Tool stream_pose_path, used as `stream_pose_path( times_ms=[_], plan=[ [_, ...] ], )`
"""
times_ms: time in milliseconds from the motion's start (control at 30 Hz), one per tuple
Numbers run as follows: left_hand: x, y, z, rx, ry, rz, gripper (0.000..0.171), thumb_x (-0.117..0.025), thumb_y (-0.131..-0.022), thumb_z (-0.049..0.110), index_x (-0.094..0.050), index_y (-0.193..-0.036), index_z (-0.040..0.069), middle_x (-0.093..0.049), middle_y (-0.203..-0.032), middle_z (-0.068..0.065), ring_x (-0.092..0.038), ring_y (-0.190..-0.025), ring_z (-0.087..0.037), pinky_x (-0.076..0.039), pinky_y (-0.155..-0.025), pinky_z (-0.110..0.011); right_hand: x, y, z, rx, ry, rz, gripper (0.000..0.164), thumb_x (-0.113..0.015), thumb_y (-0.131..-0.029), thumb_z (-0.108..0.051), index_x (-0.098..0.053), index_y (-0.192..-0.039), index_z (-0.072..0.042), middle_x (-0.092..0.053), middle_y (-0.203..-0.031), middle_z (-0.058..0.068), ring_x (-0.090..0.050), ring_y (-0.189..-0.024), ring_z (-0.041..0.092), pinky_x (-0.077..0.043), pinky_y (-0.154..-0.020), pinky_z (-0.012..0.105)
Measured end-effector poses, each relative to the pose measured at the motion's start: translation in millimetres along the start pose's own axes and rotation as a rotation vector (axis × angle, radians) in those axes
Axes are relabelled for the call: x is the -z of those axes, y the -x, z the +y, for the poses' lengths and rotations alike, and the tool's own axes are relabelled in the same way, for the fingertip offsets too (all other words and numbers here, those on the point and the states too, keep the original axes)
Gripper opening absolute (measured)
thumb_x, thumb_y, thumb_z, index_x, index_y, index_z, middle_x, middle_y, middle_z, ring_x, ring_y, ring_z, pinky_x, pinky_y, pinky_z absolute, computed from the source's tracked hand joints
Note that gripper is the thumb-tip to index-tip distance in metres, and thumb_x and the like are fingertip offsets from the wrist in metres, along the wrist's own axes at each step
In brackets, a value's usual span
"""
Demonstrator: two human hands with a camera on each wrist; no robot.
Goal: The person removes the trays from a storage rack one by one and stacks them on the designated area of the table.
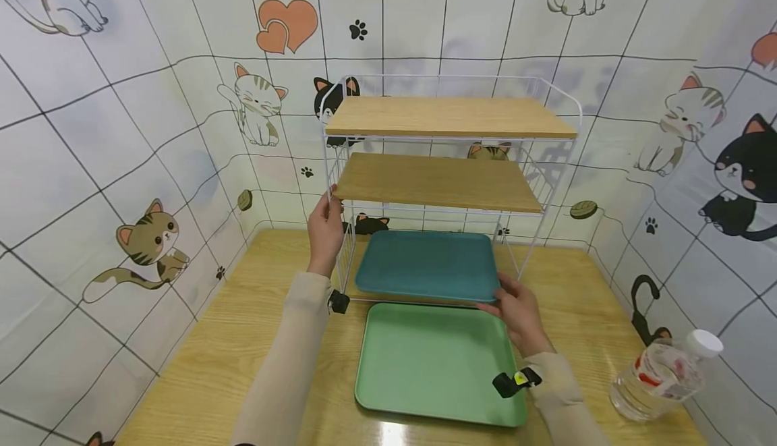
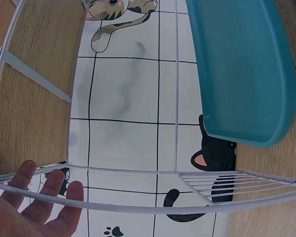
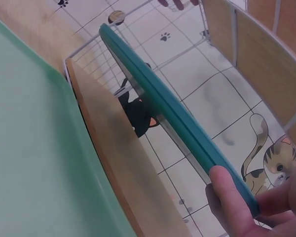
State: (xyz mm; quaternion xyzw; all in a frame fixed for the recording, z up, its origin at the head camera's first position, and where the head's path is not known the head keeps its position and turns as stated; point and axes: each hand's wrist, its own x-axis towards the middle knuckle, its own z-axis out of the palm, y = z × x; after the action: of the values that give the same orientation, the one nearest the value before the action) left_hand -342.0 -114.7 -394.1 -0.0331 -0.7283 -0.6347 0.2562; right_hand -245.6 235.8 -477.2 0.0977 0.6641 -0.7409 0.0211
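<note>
A three-tier white wire rack [image 1: 437, 208] with wooden shelf boards stands against the tiled wall. My right hand [image 1: 519, 314] pinches a teal tray [image 1: 427, 267] at its front right corner, thumb on one face and fingers on the other. In the right wrist view, the tray's edge [image 3: 163, 106] hangs apart from the bottom shelf board [image 3: 123, 148], within the lowest tier. At the rack's left front post, level with the middle shelf [image 1: 437, 181], my left hand [image 1: 326, 230] holds the frame; its fingers [image 2: 49, 185] reach past the white wire. A green tray [image 1: 437, 365] lies flat on the table in front.
On the right of the wooden table [image 1: 200, 392] stands a clear water bottle [image 1: 658, 378] with a white cap. Walls printed with cats enclose the back and both sides. The top shelf board [image 1: 449, 117] has a raised wire rail around it.
</note>
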Motion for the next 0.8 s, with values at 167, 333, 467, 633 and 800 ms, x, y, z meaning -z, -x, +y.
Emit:
stream_pose_path(
  times_ms=[167,333,467,633,800],
  plan=[
    [-0.4,-0.7,-0.1,-0.011,-0.006,0.000,0.044,-0.041,-0.112,0.033,-0.055,-0.150,0.016,-0.069,-0.117,-0.015,-0.028,-0.047,-0.007,-0.026,-0.046,-0.025,4.3,9.8,-1.9,0.009,-0.009,0.002,0.058,-0.034,-0.109,-0.002,-0.016,-0.163,-0.002,-0.017,-0.166,0.023,-0.065,-0.102,0.010,-0.058,-0.086,0.027],
    [-0.3,-0.6,0.8,-0.014,-0.002,-0.003,0.044,-0.041,-0.112,0.032,-0.055,-0.150,0.016,-0.070,-0.120,-0.015,-0.029,-0.047,-0.008,-0.026,-0.045,-0.025,9.3,23.0,-4.7,0.019,-0.020,0.006,0.057,-0.034,-0.109,-0.002,-0.017,-0.163,-0.003,-0.019,-0.164,0.023,-0.065,-0.094,0.003,-0.058,-0.087,0.026],
    [-0.6,-0.1,1.8,-0.011,-0.005,0.005,0.043,-0.041,-0.112,0.032,-0.056,-0.149,0.017,-0.069,-0.118,-0.014,-0.029,-0.049,-0.006,-0.026,-0.046,-0.024,12.6,34.9,-9.0,0.023,-0.032,0.009,0.056,-0.033,-0.110,-0.002,-0.018,-0.164,-0.004,-0.021,-0.163,0.022,-0.066,-0.093,0.003,-0.057,-0.088,0.026],
    [-0.8,1.6,6.1,-0.002,-0.007,0.018,0.042,-0.042,-0.112,0.030,-0.057,-0.148,0.017,-0.069,-0.115,-0.014,-0.029,-0.049,-0.003,-0.026,-0.048,-0.024,16.4,48.3,-13.5,0.034,-0.030,0.014,0.056,-0.034,-0.110,-0.003,-0.019,-0.164,-0.006,-0.022,-0.163,0.019,-0.067,-0.093,0.005,-0.057,-0.088,0.026],
    [-1.2,-0.3,1.0,0.009,-0.024,0.023,0.041,-0.042,-0.112,0.031,-0.057,-0.148,0.019,-0.069,-0.116,-0.013,-0.032,-0.054,-0.009,-0.026,-0.049,-0.024,19.4,60.6,-14.2,0.043,-0.029,0.014,0.057,-0.035,-0.110,-0.003,-0.019,-0.164,-0.007,-0.017,-0.167,0.018,-0.067,-0.096,0.002,-0.058,-0.088,0.027]
  ],
)
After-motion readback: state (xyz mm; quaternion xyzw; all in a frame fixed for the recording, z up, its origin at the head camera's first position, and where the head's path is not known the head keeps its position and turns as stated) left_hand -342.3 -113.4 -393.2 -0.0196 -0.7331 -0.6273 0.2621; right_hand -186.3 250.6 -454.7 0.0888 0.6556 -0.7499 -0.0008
